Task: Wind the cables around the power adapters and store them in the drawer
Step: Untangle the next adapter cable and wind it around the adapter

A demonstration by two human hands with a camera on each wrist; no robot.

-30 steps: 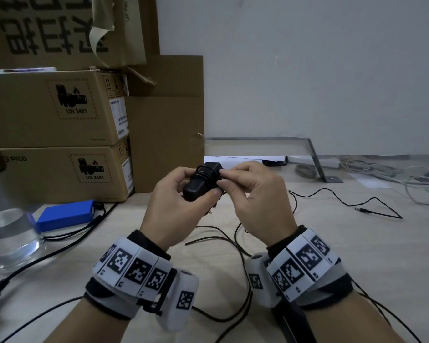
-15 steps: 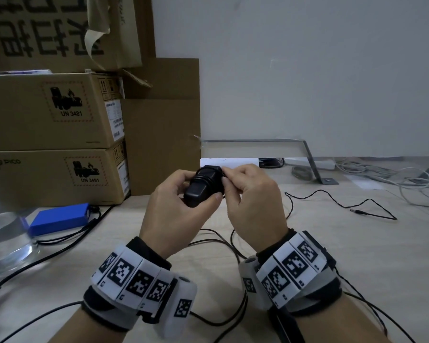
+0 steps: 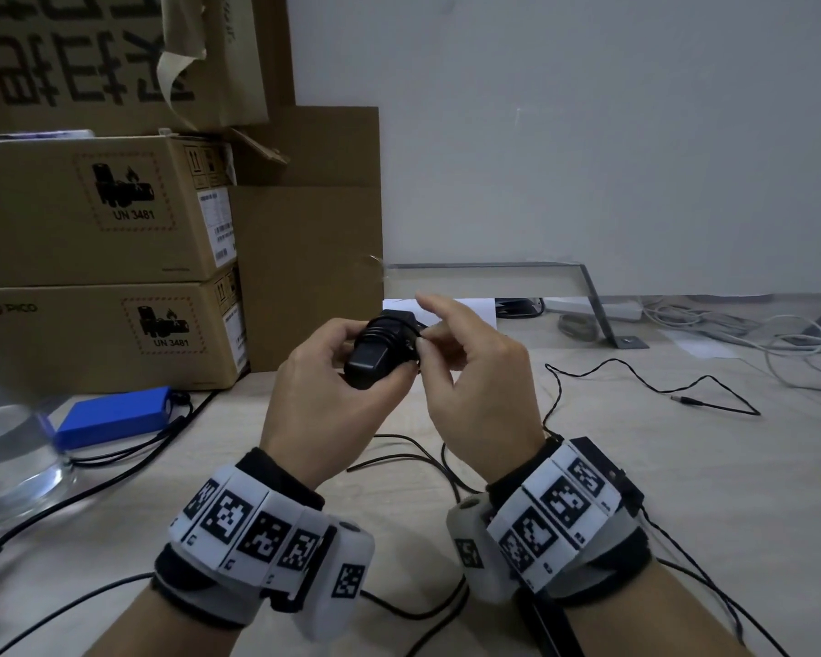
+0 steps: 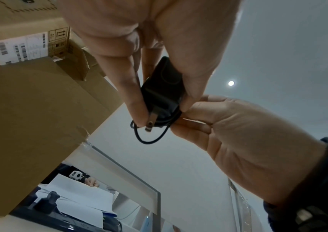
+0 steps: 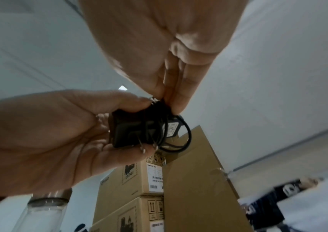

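My left hand (image 3: 347,341) grips a small black power adapter (image 3: 375,362) above the table, thumb on one side and fingers on the other. Its thin black cable is wound round the body in several turns (image 5: 159,125), and a short loop (image 4: 149,138) hangs by the metal prongs (image 4: 149,124). At the adapter's right side my right hand (image 3: 423,342) pinches the cable between thumb and middle finger, with the index finger raised. A second thin black cable with a barrel plug (image 3: 683,399) lies loose on the table to the right. No drawer is in view.
Stacked cardboard boxes (image 3: 105,258) stand at the back left. A blue battery pack (image 3: 115,414) and a glass bottle (image 3: 10,462) sit left. Black cables (image 3: 427,467) run under my wrists. A metal bracket (image 3: 593,296) and white cables (image 3: 768,334) lie at the back right.
My right hand has shifted from covering the adapter's end to pinching the cable at its side, and its index finger has lifted. The left hand keeps its grip.
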